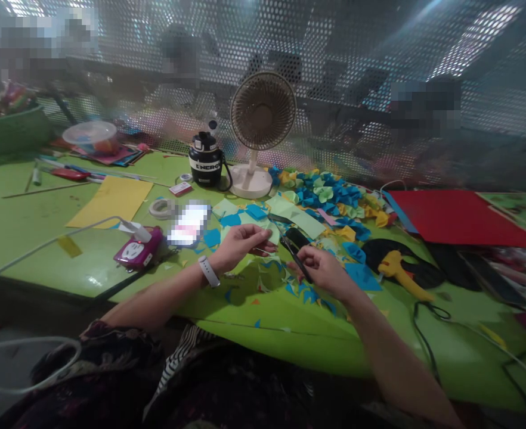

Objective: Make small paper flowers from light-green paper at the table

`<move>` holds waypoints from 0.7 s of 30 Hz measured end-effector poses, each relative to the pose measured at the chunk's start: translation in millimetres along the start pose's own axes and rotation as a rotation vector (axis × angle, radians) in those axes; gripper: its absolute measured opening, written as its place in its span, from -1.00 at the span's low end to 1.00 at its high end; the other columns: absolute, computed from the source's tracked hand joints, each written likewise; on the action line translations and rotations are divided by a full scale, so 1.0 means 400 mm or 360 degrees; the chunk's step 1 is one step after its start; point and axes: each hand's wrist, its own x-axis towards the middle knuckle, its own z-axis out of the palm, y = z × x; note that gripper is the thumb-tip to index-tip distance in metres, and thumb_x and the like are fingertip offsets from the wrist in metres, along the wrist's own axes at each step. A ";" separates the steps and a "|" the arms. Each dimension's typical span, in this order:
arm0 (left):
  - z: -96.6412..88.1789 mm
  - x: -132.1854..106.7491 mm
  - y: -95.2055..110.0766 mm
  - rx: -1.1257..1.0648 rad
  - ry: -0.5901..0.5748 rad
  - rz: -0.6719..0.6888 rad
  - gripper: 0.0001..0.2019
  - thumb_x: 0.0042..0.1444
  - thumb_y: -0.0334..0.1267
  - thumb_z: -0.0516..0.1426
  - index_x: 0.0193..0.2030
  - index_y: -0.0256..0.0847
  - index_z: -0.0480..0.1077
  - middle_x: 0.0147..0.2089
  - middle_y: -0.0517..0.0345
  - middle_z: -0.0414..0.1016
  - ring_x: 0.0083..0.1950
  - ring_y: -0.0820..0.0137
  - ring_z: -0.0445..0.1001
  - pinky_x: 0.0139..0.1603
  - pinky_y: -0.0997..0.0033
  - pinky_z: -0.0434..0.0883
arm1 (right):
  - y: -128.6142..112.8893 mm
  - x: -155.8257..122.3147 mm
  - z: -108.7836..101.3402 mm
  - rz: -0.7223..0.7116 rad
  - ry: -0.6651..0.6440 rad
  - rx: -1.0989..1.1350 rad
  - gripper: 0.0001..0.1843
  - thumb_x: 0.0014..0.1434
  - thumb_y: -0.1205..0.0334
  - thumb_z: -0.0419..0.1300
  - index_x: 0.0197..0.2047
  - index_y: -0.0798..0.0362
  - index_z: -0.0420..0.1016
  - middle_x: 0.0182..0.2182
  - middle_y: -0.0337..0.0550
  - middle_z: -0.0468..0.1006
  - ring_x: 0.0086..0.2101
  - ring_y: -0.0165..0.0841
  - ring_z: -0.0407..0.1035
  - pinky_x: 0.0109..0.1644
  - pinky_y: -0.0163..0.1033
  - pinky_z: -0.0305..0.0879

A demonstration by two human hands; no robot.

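Note:
Between the thumb and fingers of my left hand [247,243] is a small piece of light green paper [272,231]. My right hand [319,268] grips a pair of dark scissors [295,253], whose blades point up and left toward that paper. Whether the blades touch it I cannot tell. Under and around both hands lie blue, green and orange paper scraps [305,292]. Just beyond my hands is a pale green paper strip [296,215], and past it spreads a heap of crumpled blue, yellow and green paper pieces [323,190].
A white fan [263,113] and a black bottle [206,164] stand at the back. To the left are a lit phone [189,223], a tape roll [162,207], a purple power socket [138,250] and yellow paper [113,199]. At right lie a yellow glue gun [401,274] and red sheets [469,217].

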 end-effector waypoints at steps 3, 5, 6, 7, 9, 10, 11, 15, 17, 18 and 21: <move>-0.003 0.002 -0.006 0.0041 -0.0071 -0.0013 -0.56 -0.08 0.05 0.37 -0.33 -0.32 0.43 -0.35 -0.02 0.63 -0.32 0.37 0.63 -0.26 0.39 0.55 | 0.006 0.003 0.000 -0.0015 -0.0002 -0.0011 -0.47 -0.16 -0.21 0.40 -0.46 0.01 0.28 -0.66 -0.35 0.37 -0.58 -0.42 0.29 -0.48 -0.30 0.16; -0.003 0.002 -0.008 0.0049 -0.0083 -0.0014 -0.57 -0.07 0.05 0.36 -0.33 -0.32 0.43 -0.35 -0.02 0.63 -0.32 0.37 0.63 -0.25 0.38 0.55 | 0.006 0.003 0.001 -0.0025 0.0009 -0.0002 -0.47 -0.16 -0.21 0.40 -0.46 0.01 0.27 -0.66 -0.36 0.35 -0.58 -0.42 0.28 -0.49 -0.31 0.14; -0.003 0.002 -0.009 0.0045 -0.0081 -0.0014 -0.57 -0.07 0.05 0.36 -0.33 -0.32 0.43 -0.35 -0.02 0.63 -0.32 0.37 0.63 -0.25 0.38 0.55 | 0.004 0.002 0.001 -0.0029 0.0012 0.0004 -0.46 -0.17 -0.22 0.40 -0.46 0.01 0.27 -0.66 -0.35 0.35 -0.58 -0.42 0.28 -0.49 -0.31 0.13; -0.003 0.002 -0.009 0.0039 -0.0075 -0.0013 -0.58 -0.06 0.04 0.36 -0.33 -0.32 0.44 -0.35 -0.02 0.63 -0.32 0.37 0.63 -0.25 0.39 0.55 | 0.002 0.001 0.001 -0.0028 0.0012 0.0010 -0.46 -0.17 -0.22 0.40 -0.46 0.01 0.27 -0.66 -0.35 0.35 -0.58 -0.42 0.27 -0.50 -0.31 0.14; -0.003 0.002 -0.010 0.0024 -0.0056 -0.0011 -0.58 -0.05 0.03 0.36 -0.32 -0.32 0.44 -0.35 -0.02 0.63 -0.32 0.36 0.63 -0.25 0.38 0.55 | -0.004 -0.002 0.002 -0.0020 0.0013 0.0019 -0.46 -0.17 -0.22 0.40 -0.47 0.01 0.26 -0.66 -0.35 0.36 -0.58 -0.43 0.27 -0.49 -0.31 0.15; -0.003 0.002 -0.010 0.0016 -0.0046 -0.0009 -0.59 -0.04 0.03 0.36 -0.31 -0.32 0.44 -0.35 -0.02 0.63 -0.31 0.35 0.63 -0.25 0.38 0.55 | -0.008 -0.003 0.002 -0.0015 0.0018 0.0022 -0.45 -0.18 -0.23 0.40 -0.47 0.01 0.26 -0.66 -0.34 0.36 -0.58 -0.43 0.27 -0.49 -0.31 0.16; -0.004 0.003 -0.011 0.0010 -0.0035 -0.0005 -0.59 -0.04 0.03 0.36 -0.31 -0.32 0.44 -0.35 -0.03 0.63 -0.31 0.35 0.63 -0.25 0.38 0.55 | -0.011 -0.004 0.003 -0.0014 0.0025 0.0022 -0.45 -0.18 -0.23 0.40 -0.48 0.01 0.26 -0.66 -0.34 0.36 -0.58 -0.43 0.27 -0.49 -0.30 0.17; -0.005 0.005 -0.012 -0.0009 -0.0002 0.0016 -0.60 -0.04 0.01 0.36 -0.32 -0.32 0.44 -0.37 -0.02 0.62 -0.32 0.34 0.63 -0.28 0.39 0.55 | -0.021 -0.008 0.005 -0.0008 0.0050 0.0008 -0.42 -0.21 -0.29 0.39 -0.51 0.00 0.24 -0.68 -0.33 0.37 -0.60 -0.43 0.27 -0.50 -0.30 0.19; -0.004 0.005 -0.011 -0.0012 0.0010 0.0020 -0.61 -0.04 0.00 0.36 -0.32 -0.32 0.44 -0.38 -0.01 0.61 -0.33 0.34 0.63 -0.29 0.40 0.55 | -0.019 -0.009 0.005 -0.0013 0.0048 0.0001 -0.42 -0.20 -0.29 0.39 -0.50 0.00 0.24 -0.68 -0.33 0.38 -0.60 -0.43 0.27 -0.50 -0.30 0.20; -0.004 0.005 -0.010 -0.0011 0.0015 0.0020 -0.61 -0.03 -0.01 0.36 -0.32 -0.32 0.44 -0.39 0.00 0.61 -0.33 0.34 0.63 -0.29 0.40 0.55 | -0.017 -0.009 0.004 -0.0020 0.0050 -0.0002 -0.42 -0.19 -0.28 0.38 -0.50 0.00 0.24 -0.68 -0.33 0.38 -0.60 -0.43 0.27 -0.50 -0.30 0.20; -0.003 0.004 -0.008 -0.0011 0.0032 0.0017 -0.61 -0.04 -0.01 0.37 -0.32 -0.33 0.45 -0.39 0.00 0.61 -0.33 0.33 0.63 -0.29 0.39 0.55 | -0.011 -0.008 0.002 -0.0031 0.0053 -0.0010 -0.44 -0.17 -0.26 0.39 -0.49 0.01 0.26 -0.67 -0.33 0.39 -0.59 -0.43 0.27 -0.49 -0.31 0.19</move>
